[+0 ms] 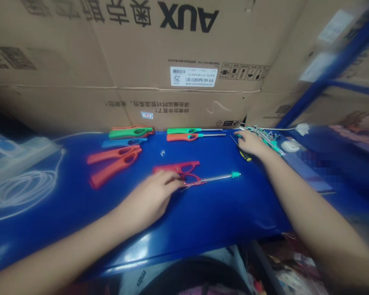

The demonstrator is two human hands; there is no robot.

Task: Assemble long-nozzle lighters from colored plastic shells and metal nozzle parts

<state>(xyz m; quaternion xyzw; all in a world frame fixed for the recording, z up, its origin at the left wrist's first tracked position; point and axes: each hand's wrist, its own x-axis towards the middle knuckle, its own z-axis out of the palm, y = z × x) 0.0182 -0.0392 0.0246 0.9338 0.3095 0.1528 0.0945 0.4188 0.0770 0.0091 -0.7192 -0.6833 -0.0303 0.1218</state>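
Observation:
My left hand (158, 192) is closed on a red lighter casing (175, 167) lying on the blue table. Beside its fingertips lies another red casing part with a trigger loop (192, 179), and a thin metal tube (217, 178) with a green tip (235, 174) points right from it. My right hand (250, 142) reaches to the back right, fingers stretched out and slightly apart. Just below its fingers is a screwdriver (245, 155) with a black and yellow handle. A pile of metal tubes with green parts (272, 143) lies beside this hand, partly hidden by it.
Orange (113, 168), blue (124, 142) and green (130, 132) lighter casings lie at the left. Green (184, 131) and orange (183, 137) lighters with tubes rest at the back. Large cardboard (126, 61) stands behind. A coiled white cable (21, 192) lies far left.

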